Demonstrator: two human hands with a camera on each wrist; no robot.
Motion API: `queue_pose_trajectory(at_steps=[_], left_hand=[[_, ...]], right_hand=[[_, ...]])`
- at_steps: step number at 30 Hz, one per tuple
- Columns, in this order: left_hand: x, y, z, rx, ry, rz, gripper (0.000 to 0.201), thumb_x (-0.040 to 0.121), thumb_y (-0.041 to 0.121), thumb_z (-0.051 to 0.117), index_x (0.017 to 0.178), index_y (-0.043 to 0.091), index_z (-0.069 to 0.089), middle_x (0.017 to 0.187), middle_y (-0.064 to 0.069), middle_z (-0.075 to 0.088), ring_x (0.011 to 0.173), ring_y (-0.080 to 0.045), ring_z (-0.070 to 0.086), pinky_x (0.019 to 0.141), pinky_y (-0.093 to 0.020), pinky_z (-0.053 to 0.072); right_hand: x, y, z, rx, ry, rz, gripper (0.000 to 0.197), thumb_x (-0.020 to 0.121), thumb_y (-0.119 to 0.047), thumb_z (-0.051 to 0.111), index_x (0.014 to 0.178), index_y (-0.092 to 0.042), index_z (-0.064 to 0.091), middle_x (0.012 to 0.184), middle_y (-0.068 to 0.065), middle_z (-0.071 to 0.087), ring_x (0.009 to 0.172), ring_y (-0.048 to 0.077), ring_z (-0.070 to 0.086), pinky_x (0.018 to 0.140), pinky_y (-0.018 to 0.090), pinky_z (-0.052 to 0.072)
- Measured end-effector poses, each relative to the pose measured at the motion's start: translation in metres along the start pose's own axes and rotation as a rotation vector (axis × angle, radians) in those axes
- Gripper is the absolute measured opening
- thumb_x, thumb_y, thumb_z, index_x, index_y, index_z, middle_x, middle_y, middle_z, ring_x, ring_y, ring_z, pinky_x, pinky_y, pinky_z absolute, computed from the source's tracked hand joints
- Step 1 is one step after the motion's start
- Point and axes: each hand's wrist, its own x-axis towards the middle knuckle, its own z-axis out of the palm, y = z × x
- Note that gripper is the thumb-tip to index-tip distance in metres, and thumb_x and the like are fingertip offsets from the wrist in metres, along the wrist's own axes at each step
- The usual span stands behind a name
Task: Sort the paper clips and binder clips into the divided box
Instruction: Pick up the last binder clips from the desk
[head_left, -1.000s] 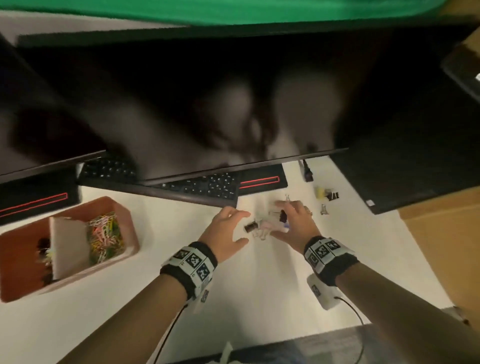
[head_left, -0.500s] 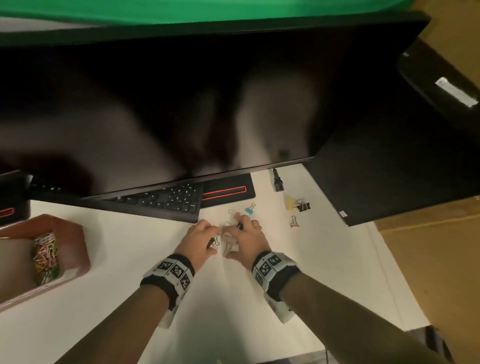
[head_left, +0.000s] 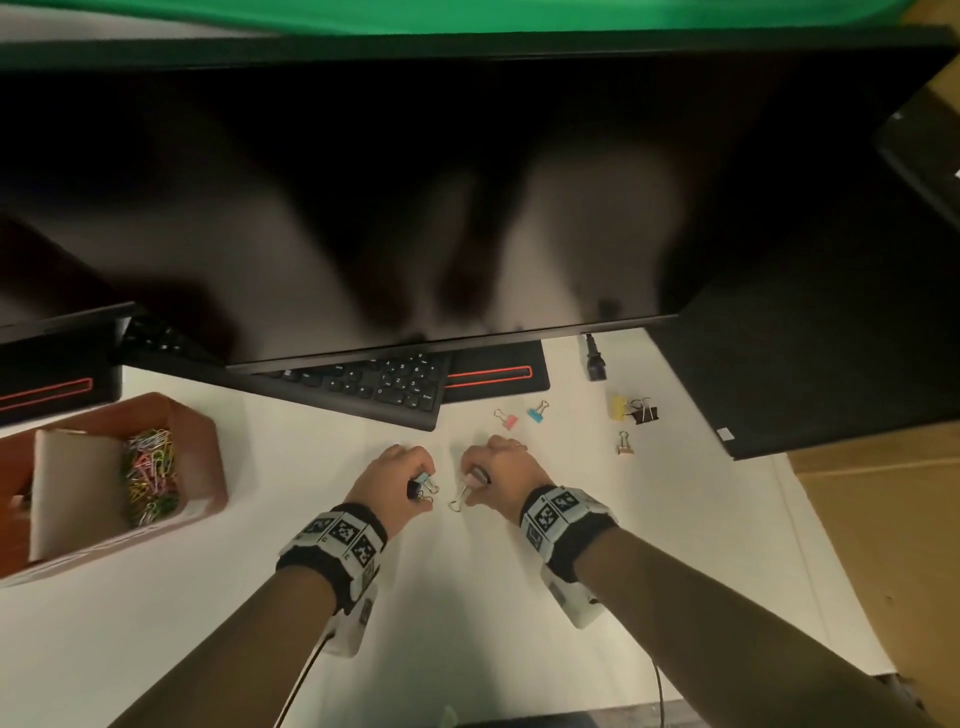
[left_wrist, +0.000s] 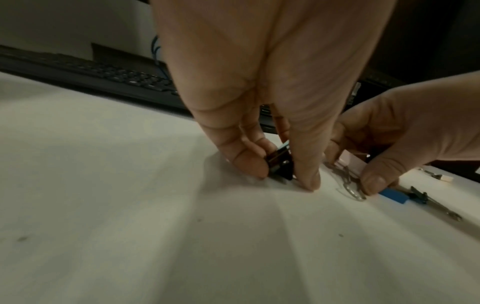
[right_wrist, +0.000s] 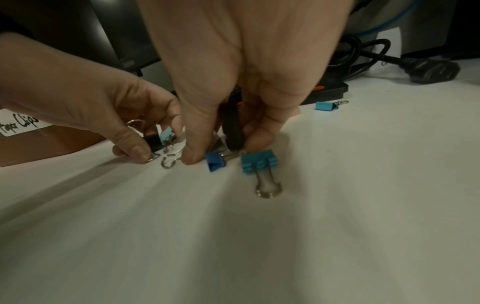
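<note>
- The left hand (head_left: 395, 480) has its fingers curled and pinches a black binder clip (left_wrist: 279, 164) low against the white worktop (head_left: 467, 623), with a pale blue clip (head_left: 423, 478) bunched beside it. Holding two at once in one pinch looks risky: I judge that either could slip out on the way to the box.
- The right hand (head_left: 498, 475) is also curled, thumb and fingers closed around a pinkish binder clip (head_left: 475, 478) whose wire handle (head_left: 457, 503) drags on the worktop. The right wrist view shows a black clip between the fingers as well, and a dark blue clip (right_wrist: 215, 161) and a teal clip (right_wrist: 258, 162) just under the fingertips. Whether those two are gripped or only touched I cannot tell, and loose ones may be left behind or flicked away.
- The handles are thin wire loops, so they could hook into one another and pull extra clips along.
- More binder clips lie apart near the keyboard (head_left: 363, 387): a pink one (head_left: 506, 420), a blue one (head_left: 537, 413), a yellow and black pair (head_left: 634, 410), and a small one (head_left: 625, 444). These are easy to miss.
- The brown divided box (head_left: 202, 441) sits well to the left, so the carry is long.
- Its right compartment holds a heap of coloured paper clips (head_left: 150, 478); a card divider (head_left: 72, 488) splits it. What lies in the left compartment is mostly hidden.
</note>
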Motion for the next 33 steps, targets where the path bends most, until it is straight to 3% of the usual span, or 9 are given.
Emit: queue_pose_trajectory(at_steps=[6, 8, 12, 17, 22, 25, 27, 30, 33], left_hand=[[-0.018, -0.024, -0.011, -0.139, 0.109, -0.01, 0.025, 0.072, 0.011, 0.07, 0.083, 0.027, 0.054, 0.084, 0.003, 0.052, 0.066, -0.008, 0.049, 0.065, -0.017, 0.042], [-0.029, -0.029, -0.019, -0.198, 0.148, -0.003, 0.022, 0.074, 0.011, 0.069, 0.084, 0.026, 0.055, 0.085, 0.002, 0.054, 0.068, -0.011, 0.053, 0.067, -0.019, 0.047], [-0.064, -0.036, -0.053, -0.284, 0.292, 0.064, 0.018, 0.077, 0.012, 0.068, 0.088, 0.023, 0.058, 0.085, 0.008, 0.054, 0.071, -0.006, 0.054, 0.064, -0.008, 0.042], [-0.128, -0.087, -0.125, -0.309, 0.49, 0.037, 0.023, 0.077, 0.013, 0.071, 0.087, 0.027, 0.056, 0.083, 0.011, 0.055, 0.073, -0.006, 0.055, 0.062, -0.012, 0.043], [-0.173, -0.167, -0.194, -0.261, 0.694, -0.278, 0.026, 0.074, 0.013, 0.072, 0.082, 0.03, 0.054, 0.081, 0.005, 0.058, 0.073, -0.016, 0.059, 0.066, -0.025, 0.044], [-0.176, -0.202, -0.215, -0.384, 0.687, -0.441, 0.017, 0.081, 0.022, 0.067, 0.093, 0.016, 0.058, 0.085, -0.001, 0.063, 0.069, -0.011, 0.06, 0.062, -0.024, 0.05], [-0.176, -0.216, -0.224, -0.604, 0.627, -0.491, 0.028, 0.088, 0.034, 0.057, 0.105, 0.011, 0.057, 0.101, -0.011, 0.065, 0.077, -0.018, 0.064, 0.066, -0.034, 0.057], [-0.178, -0.219, -0.232, -0.734, 0.571, -0.522, 0.047, 0.094, 0.045, 0.04, 0.117, 0.007, 0.053, 0.11, -0.014, 0.061, 0.092, -0.026, 0.063, 0.073, -0.037, 0.056], [-0.174, -0.203, -0.232, -0.594, 0.601, -0.391, 0.041, 0.093, 0.048, 0.038, 0.111, 0.016, 0.056, 0.108, -0.008, 0.063, 0.097, -0.024, 0.062, 0.081, -0.044, 0.056]], right_hand=[[0.008, -0.012, 0.003, 0.056, 0.004, -0.032, 0.025, 0.071, -0.013, 0.074, 0.093, -0.011, 0.062, 0.093, 0.001, 0.043, 0.079, 0.019, 0.047, 0.07, 0.024, 0.037], [0.008, -0.018, 0.004, 0.056, 0.008, -0.052, 0.023, 0.071, -0.015, 0.075, 0.09, -0.011, 0.062, 0.092, 0.004, 0.05, 0.08, 0.018, 0.048, 0.072, 0.023, 0.037], [0.002, -0.05, 0.006, 0.067, 0.04, -0.152, 0.019, 0.074, -0.018, 0.075, 0.088, -0.016, 0.062, 0.088, 0.0, 0.059, 0.077, 0.015, 0.052, 0.074, 0.023, 0.044], [0.002, -0.151, 0.011, 0.076, 0.065, -0.432, 0.02, 0.076, -0.019, 0.074, 0.091, -0.017, 0.063, 0.087, 0.0, 0.062, 0.075, 0.013, 0.055, 0.071, 0.021, 0.043], [0.027, -0.287, 0.036, 0.172, 0.046, -0.624, 0.025, 0.081, -0.02, 0.068, 0.104, -0.022, 0.058, 0.104, -0.001, 0.064, 0.093, 0.014, 0.058, 0.084, 0.024, 0.048], [0.04, -0.349, 0.058, 0.24, 0.058, -0.598, 0.024, 0.084, -0.026, 0.066, 0.106, -0.022, 0.056, 0.101, 0.002, 0.064, 0.091, 0.017, 0.061, 0.078, 0.029, 0.053], [0.048, -0.373, 0.073, 0.266, 0.033, -0.513, 0.031, 0.085, -0.033, 0.063, 0.112, -0.023, 0.053, 0.105, 0.004, 0.064, 0.093, 0.019, 0.062, 0.068, 0.024, 0.053], [0.054, -0.381, 0.088, 0.277, -0.012, -0.457, 0.043, 0.086, -0.047, 0.056, 0.122, -0.025, 0.047, 0.116, 0.005, 0.06, 0.11, 0.021, 0.056, 0.088, 0.036, 0.053], [0.048, -0.355, 0.078, 0.314, -0.046, -0.486, 0.034, 0.09, -0.04, 0.053, 0.12, -0.024, 0.049, 0.118, 0.0, 0.062, 0.102, 0.013, 0.059, 0.09, 0.031, 0.051]])
